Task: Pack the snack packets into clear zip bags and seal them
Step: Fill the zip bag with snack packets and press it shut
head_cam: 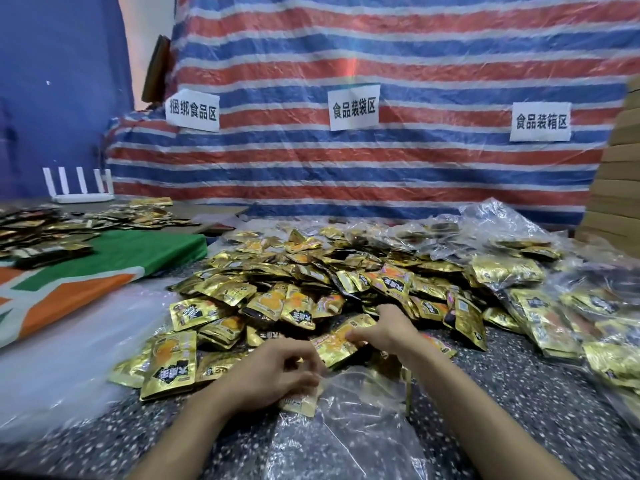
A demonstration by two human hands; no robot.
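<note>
While the right hand pinches a gold snack packet between curled fingers and thumb, the left hand is curled just beside it, gripping the rim of a clear zip bag at its mouth. The held packet lies nearly flat, its long axis slanting from lower left to upper right, its lower end touching the left hand's fingers. The bag lies crumpled on the speckled dark tabletop, its long axis running toward the viewer and its mouth pointing away, toward the packets. Another gold packet sticks out at the mouth, under the left hand.

Beyond both hands spreads a heap of packets, all gold foil with an orange picture and a black label bearing white characters, too blurred to read. To the right lie filled clear bags of the same packets. To the left are a white plastic sheet and a green, orange and white cloth with more packets on it, and behind that a white router with upright antennas.

A red, white and blue striped tarp hangs behind, carrying three white paper signs: 捆绑食品区 on the left, 食品装袋区 in the middle, 食品装箱区 on the right. Stacked cardboard stands at the far right.
</note>
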